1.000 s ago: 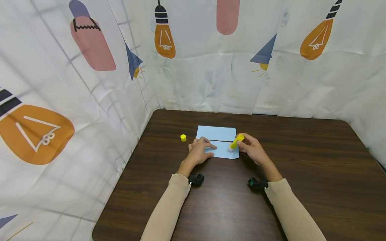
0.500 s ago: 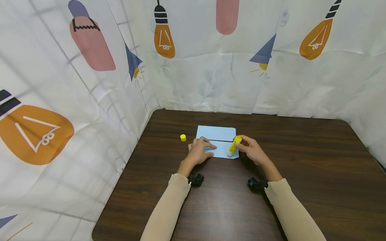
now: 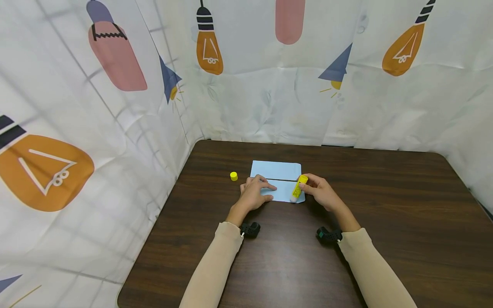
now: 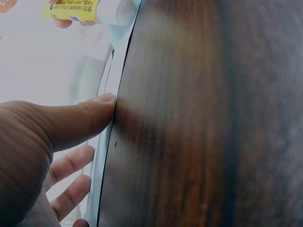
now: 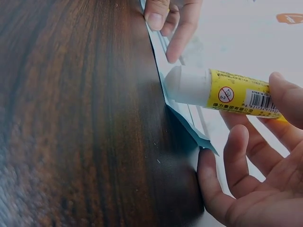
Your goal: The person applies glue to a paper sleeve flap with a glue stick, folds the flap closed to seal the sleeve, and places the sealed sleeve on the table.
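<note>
Pale blue paper (image 3: 278, 171), with a dark line or gap across its middle, lies on the table. My left hand (image 3: 254, 193) rests on its near left part, fingers spread, the thumb at the near edge. In my right hand (image 3: 322, 191) I hold a yellow glue stick (image 3: 299, 188), tilted, its white end down at the paper's near right part. Up close in the right wrist view, the glue stick's white tip (image 5: 174, 82) meets the paper's edge, and the paper's corner (image 5: 203, 142) lifts off the table there.
A yellow cap (image 3: 233, 176) stands on the dark wooden table (image 3: 385, 205), left of the paper. White patterned cloth (image 3: 262, 107) hangs behind the table and along its left side. Each wrist wears a black band (image 3: 251, 230).
My right hand has brought the glue stick a little left and nearer along the paper's right part, standing it slightly steeper. The left hand has stayed in place.
</note>
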Tool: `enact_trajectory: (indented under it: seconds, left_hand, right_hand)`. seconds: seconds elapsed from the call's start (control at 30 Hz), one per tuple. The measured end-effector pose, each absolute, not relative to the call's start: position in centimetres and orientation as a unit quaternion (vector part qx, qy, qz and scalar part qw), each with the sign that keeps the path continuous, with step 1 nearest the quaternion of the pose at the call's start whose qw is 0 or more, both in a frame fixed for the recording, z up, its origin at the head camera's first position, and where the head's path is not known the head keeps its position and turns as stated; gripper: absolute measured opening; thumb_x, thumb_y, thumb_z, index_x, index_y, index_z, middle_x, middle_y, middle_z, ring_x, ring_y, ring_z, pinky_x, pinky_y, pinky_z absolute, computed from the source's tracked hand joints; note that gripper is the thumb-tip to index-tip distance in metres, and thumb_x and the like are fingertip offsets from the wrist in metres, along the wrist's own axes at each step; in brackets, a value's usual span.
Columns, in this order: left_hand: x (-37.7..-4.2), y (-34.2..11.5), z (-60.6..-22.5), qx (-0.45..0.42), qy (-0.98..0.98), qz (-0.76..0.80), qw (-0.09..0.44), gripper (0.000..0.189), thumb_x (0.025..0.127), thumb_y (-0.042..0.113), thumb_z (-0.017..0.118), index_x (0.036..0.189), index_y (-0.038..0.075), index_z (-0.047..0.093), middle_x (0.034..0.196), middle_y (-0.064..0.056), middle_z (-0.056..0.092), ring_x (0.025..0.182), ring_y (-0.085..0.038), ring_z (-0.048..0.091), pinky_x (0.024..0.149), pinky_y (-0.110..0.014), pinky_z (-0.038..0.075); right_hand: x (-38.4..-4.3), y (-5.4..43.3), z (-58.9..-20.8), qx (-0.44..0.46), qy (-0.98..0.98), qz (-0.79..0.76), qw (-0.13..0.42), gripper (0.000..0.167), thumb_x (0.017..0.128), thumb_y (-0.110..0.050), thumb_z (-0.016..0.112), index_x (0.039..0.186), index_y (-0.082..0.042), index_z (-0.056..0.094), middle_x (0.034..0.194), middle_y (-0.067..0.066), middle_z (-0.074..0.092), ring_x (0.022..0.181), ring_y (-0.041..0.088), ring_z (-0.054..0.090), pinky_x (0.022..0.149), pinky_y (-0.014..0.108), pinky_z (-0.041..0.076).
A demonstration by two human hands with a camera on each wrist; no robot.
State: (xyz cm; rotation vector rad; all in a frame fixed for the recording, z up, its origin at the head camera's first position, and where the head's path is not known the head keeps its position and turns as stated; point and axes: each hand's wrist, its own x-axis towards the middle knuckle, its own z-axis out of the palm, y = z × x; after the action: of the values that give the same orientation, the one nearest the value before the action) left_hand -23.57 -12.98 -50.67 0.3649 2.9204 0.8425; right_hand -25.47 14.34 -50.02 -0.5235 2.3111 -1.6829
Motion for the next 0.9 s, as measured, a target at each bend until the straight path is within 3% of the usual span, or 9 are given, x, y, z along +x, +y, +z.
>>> enact_trajectory:
  seconds: [0.4, 0.9]
  left_hand:
    - [-23.44, -13.02, -50.52, 0.120, 0.952, 0.279, 0.040, 0.030, 0.094, 0.035, 0.075, 0.124, 0.038, 0.074, 0.137, 0.004, 0.052, 0.128, -0.026, 0.040, 0.104, -0.054, 0.027]
    - [-23.40, -12.99, -50.51, 0.118, 0.953, 0.277, 0.044, 0.029, 0.094, 0.036, 0.075, 0.123, 0.039, 0.074, 0.135, 0.004, 0.052, 0.127, -0.026, 0.039, 0.102, -0.053, 0.027]
  right_hand:
    - [-25.53, 14.31, -50.06, -0.178, 0.791, -0.573, 0.121, 0.037, 0.104, -0.020, 0.062, 0.132, 0.003, 0.059, 0.105, 0.011, 0.061, 0.092, 0.026, 0.055, 0.079, 0.031, 0.051]
    - [-25.40, 14.38, -49.99, -0.186, 0.793, -0.567, 0.122, 0.035, 0.104, -0.020, 0.061, 0.131, 0.003, 0.060, 0.106, 0.014, 0.061, 0.090, 0.023, 0.055, 0.078, 0.031, 0.050]
